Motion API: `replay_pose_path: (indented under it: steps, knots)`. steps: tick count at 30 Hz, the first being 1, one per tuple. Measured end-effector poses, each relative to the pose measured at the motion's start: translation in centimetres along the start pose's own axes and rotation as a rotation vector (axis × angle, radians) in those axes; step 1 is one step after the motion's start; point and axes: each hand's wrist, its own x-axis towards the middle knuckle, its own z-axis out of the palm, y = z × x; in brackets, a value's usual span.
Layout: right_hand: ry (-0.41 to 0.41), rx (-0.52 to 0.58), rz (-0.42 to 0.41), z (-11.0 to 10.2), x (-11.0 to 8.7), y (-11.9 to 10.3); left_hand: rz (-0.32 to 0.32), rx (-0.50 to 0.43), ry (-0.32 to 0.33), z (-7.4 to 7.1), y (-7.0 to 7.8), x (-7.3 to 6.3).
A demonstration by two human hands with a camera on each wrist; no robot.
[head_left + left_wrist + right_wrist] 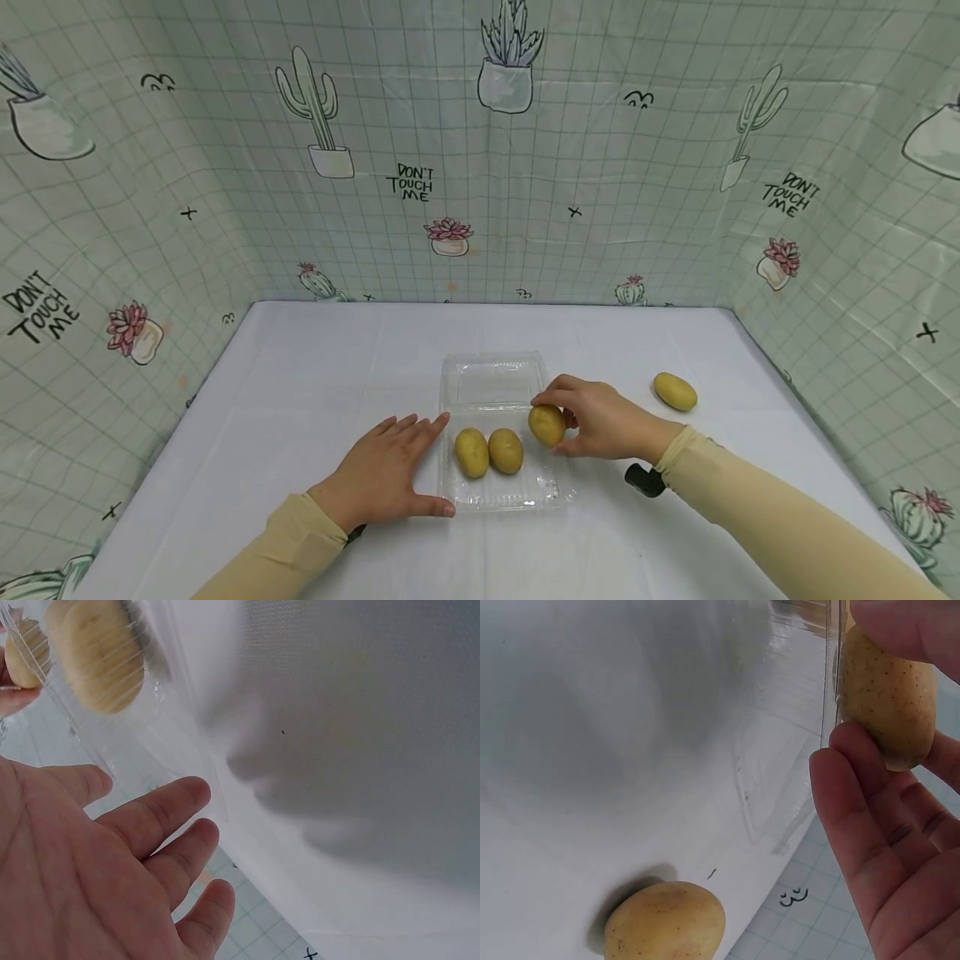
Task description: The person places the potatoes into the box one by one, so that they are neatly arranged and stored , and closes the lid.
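Note:
A clear plastic clamshell container point(480, 493) lies opened on the table, its lid point(491, 385) folded toward the back. Side by side in its base are two potatoes, one at the left point(472, 453) and another close to it point(506, 452). My right hand point(600, 419) pinches a third potato point(547, 425) between thumb and fingers at the container's right side; the right wrist view shows that potato point(889, 697) by the clear wall. With fingers spread, my left hand point(390, 473) rests at the container's left edge, thumb near the front corner. In the left wrist view its palm point(75, 877) faces the camera.
A loose potato point(675, 392) lies on the white-covered table point(337, 358) to the right, beyond my right wrist. A patterned grid curtain point(570, 167) stands around the back and sides. A black wrist device point(645, 481) sits under my right wrist.

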Motion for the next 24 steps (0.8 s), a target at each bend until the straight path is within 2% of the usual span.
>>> replay_pose_path:
  steps: [7,15,24]
  knots:
    - [-0.016,-0.087,0.012,0.2,0.3,-0.5,-0.004,0.008,-0.012,-0.1,0.0,0.0]
    - [-0.033,-0.137,0.025,0.6,0.3,-0.9,0.001,0.013,0.002,0.0,0.0,0.0]
    - [-0.033,-0.192,0.000,1.0,0.4,-1.1,-0.005,0.024,-0.003,0.0,0.1,0.1]
